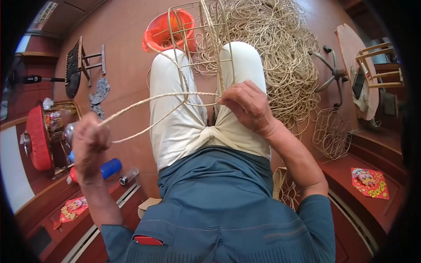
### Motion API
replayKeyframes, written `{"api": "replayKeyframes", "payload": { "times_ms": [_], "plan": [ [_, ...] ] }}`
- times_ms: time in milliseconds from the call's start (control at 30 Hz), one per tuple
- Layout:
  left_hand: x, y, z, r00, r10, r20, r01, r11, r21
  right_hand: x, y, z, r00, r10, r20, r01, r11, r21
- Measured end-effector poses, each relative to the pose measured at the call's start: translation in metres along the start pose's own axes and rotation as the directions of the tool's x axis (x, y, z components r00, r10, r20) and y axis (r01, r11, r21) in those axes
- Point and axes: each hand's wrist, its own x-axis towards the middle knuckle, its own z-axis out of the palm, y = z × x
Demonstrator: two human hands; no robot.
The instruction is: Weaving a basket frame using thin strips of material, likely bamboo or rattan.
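Rattan strand (144, 101) stretched taut from wire frame (199, 52) over the knees.
Left hand (90, 142) fisted around strand, well left of frame; right hand (247, 105) pinching strand against frame's near edge.

Shirt (219, 206): blue, short-sleeved, pocket showing a red edge
Trousers (175, 118): white, creased
Forearms: bare below the sleeves
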Motion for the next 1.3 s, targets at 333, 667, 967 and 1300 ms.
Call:
{"api": "replayKeyframes", "payload": {
  "times_ms": [333,667,967,1300],
  "plan": [
    [-0.061,-0.112,-0.217,0.816,-0.479,-0.323,0.572,0.746,0.341,0.003,-0.004,-0.005,0.999,-0.021,0.041,0.023,0.999,-0.034],
    [-0.038,-0.046,-0.291,0.862,0.339,-0.376,0.099,0.615,0.782,0.003,-0.006,-0.004,0.997,-0.019,0.077,0.028,0.994,-0.110],
    [-0.010,-0.092,0.139,0.958,-0.124,0.258,0.116,0.992,0.046,0.003,-0.005,-0.006,0.979,-0.087,0.186,0.123,0.974,-0.192],
    [0.026,-0.133,0.174,0.901,-0.102,0.421,0.399,0.573,-0.716,-0.001,-0.002,-0.005,0.981,-0.079,0.179,0.115,0.972,-0.203]
  ]
}}
